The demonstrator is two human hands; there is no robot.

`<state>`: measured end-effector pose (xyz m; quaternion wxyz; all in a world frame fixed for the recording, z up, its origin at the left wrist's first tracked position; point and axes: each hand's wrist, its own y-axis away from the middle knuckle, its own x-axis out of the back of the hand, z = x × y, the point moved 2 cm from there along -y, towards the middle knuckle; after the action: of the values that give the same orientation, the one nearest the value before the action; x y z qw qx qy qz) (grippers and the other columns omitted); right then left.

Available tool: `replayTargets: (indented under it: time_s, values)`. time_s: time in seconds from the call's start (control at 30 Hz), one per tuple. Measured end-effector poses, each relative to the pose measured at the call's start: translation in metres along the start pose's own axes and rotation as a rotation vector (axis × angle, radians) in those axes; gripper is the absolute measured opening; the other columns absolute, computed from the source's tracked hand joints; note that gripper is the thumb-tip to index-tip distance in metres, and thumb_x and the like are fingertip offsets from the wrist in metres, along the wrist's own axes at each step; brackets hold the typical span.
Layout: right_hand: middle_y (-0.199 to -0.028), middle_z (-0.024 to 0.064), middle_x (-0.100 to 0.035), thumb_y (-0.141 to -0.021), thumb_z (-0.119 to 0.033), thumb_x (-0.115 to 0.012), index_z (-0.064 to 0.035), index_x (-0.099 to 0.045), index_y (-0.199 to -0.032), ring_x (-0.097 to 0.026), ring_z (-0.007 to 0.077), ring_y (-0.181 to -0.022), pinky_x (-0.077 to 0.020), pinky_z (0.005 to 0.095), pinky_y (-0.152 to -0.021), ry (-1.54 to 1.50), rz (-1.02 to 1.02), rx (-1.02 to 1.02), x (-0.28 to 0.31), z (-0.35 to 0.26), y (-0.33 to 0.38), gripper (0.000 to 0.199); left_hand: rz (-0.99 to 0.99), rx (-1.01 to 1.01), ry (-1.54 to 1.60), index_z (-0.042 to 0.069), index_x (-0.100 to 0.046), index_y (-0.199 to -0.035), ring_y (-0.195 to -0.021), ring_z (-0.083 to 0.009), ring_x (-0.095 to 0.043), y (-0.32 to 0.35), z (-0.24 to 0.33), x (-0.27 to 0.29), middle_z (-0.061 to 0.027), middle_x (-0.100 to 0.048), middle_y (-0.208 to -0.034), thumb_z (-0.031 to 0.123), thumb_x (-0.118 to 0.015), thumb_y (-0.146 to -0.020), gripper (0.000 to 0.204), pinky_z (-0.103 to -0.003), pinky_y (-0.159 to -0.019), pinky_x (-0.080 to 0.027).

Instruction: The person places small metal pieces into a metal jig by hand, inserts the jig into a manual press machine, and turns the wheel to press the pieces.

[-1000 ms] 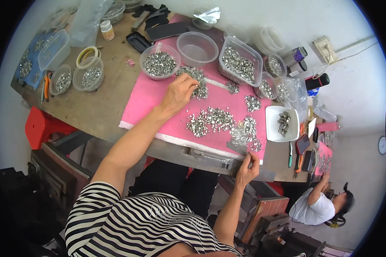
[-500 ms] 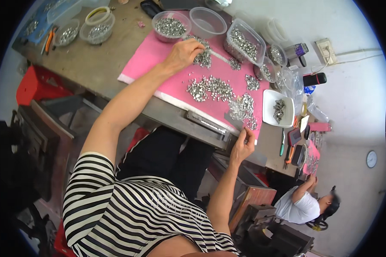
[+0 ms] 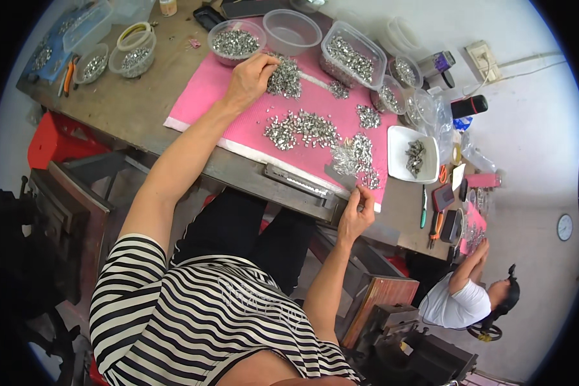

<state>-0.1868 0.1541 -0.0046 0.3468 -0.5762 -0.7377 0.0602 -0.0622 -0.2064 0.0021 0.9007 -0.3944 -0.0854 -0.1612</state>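
Observation:
My left hand (image 3: 251,80) is closed, its fingertips pinched at the upper left of a heap of small shiny metal pieces (image 3: 285,80) on a pink mat (image 3: 202,90). Whatever sits between those fingertips is too small to make out. At the mat's near right edge, my right hand (image 3: 356,217) is closed too. Its fingertips meet the corner of a thin dark grey plate (image 3: 338,176); a firm grip cannot be made out. Beside the plate lie clear plastic bits (image 3: 345,159) and metal pieces (image 3: 365,154). A wider spread of pieces (image 3: 302,128) covers the mat's middle.
Behind the mat stand a round tub of pieces (image 3: 237,44), a clear tub (image 3: 292,32) and a rectangular container (image 3: 350,61). A white dish (image 3: 399,164) is to the right. Orange-handled pliers (image 3: 69,78) lie far left. A co-worker (image 3: 460,299) sits at the right.
My whole view has shifted slightly. Against its heap, my left hand has moved a little left, toward the round tub. My right hand stays at the plate's corner. The co-worker's hands have risen slightly.

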Motion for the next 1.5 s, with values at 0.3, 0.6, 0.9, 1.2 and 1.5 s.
replayTargets:
  time_s: [0.3, 0.6, 0.9, 1.2, 1.5]
  values:
    - [-0.089, 0.0017, -0.068, -0.097, -0.009, -0.067, 0.0006, -0.07, -0.106, -0.059, 0.0103, -0.082, -0.0484, 0.0263, -0.075, -0.051, -0.037, -0.055, -0.001, -0.003, 0.001, 0.013, -0.026, -0.081, -0.032, 0.001, -0.068, -0.102, -0.086, -0.0322, -0.07, 0.002, 0.016, 0.0, -0.0149, -0.07, -0.096, 0.003, -0.066, -0.091, 0.011, -0.039, -0.075, -0.056]
    - [-0.086, 0.0017, -0.067, -0.097, -0.008, -0.067, 0.0003, -0.07, -0.105, -0.059, 0.0095, -0.078, -0.0487, 0.026, -0.074, -0.111, -0.08, -0.081, -0.001, 0.005, -0.001, 0.012, -0.468, -0.534, 0.026, 0.004, -0.068, -0.094, -0.088, -0.0259, -0.06, 0.06, 0.121, -0.024, -0.0085, -0.063, -0.089, 0.003, -0.063, -0.084, 0.011, -0.039, -0.083, -0.045]
    - [-0.089, 0.0121, -0.066, -0.09, -0.001, -0.069, -0.0018, -0.07, -0.098, -0.065, 0.0275, -0.079, -0.0501, 0.037, -0.073, -0.023, -0.391, 0.241, -0.02, -0.037, -0.021, 0.009, -0.698, -0.209, 0.07, 0.005, -0.074, -0.098, -0.093, -0.0282, -0.064, 0.084, 0.105, -0.035, -0.0084, -0.066, -0.091, 0.005, -0.068, -0.086, 0.013, -0.042, -0.087, -0.045]
    - [-0.086, 0.0126, -0.062, -0.088, -0.004, -0.068, -0.0028, -0.07, -0.096, -0.061, 0.0328, -0.083, -0.0455, 0.0426, -0.077, 0.031, -0.525, 0.341, -0.052, -0.053, -0.038, 0.008, -0.642, -0.104, 0.066, 0.005, -0.071, -0.09, -0.086, -0.0278, -0.064, 0.075, 0.108, -0.009, -0.0097, -0.065, -0.085, 0.009, -0.072, -0.085, 0.007, -0.042, -0.085, -0.045]
    - [-0.085, 0.0119, -0.061, -0.086, -0.009, -0.072, -0.0047, -0.07, -0.092, -0.06, 0.0307, -0.087, -0.0423, 0.0429, -0.079, 0.046, -0.637, 0.398, -0.075, -0.064, -0.032, 0.008, -0.641, -0.196, -0.082, 0.007, -0.072, -0.093, -0.094, -0.027, -0.062, 0.087, 0.095, -0.009, -0.0075, -0.064, -0.092, 0.009, -0.067, -0.088, 0.007, -0.041, -0.088, -0.04]
